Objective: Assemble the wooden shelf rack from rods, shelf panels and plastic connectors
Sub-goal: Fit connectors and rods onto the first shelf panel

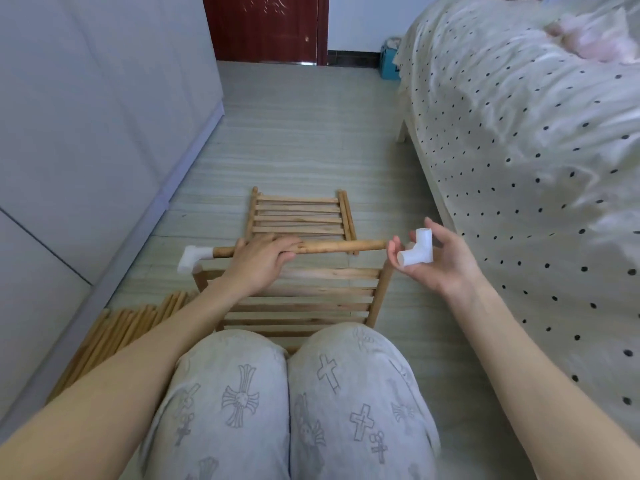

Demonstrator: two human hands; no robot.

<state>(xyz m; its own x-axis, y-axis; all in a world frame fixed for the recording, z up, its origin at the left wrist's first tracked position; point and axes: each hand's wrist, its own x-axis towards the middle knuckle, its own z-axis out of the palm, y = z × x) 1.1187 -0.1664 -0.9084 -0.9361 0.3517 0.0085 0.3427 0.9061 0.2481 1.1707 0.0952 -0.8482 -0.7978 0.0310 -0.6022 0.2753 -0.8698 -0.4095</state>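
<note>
A bed draped in a cream, black-dotted, crumpled quilt (pixel 519 150) fills the space to the right of the slatted pale-wood shelf panel (pixel 294 299) that stands against the person's knees. Left of that panel rises a smooth grey-white cabinet front (pixel 86 133), and beyond it, across the streaked pale floor (pixel 304 133), stands a dark red glossy door (pixel 266 26). A second slatted wooden panel (pixel 299 216) lies flat on the floor just behind the first. A bundle of round wooden rods (pixel 114 334) lies at the panel's left, partly hidden by the left forearm. Along the panel's top edge runs a round wooden rod (pixel 332 246), its left end seated in a white plastic corner connector (pixel 194 259). The left hand (pixel 259 263) curls over this rod, gripping it. The right hand (pixel 440 258), just beyond the rod's bare right end, pinches a loose white plastic elbow connector (pixel 417 252) between thumb and fingers.
</note>
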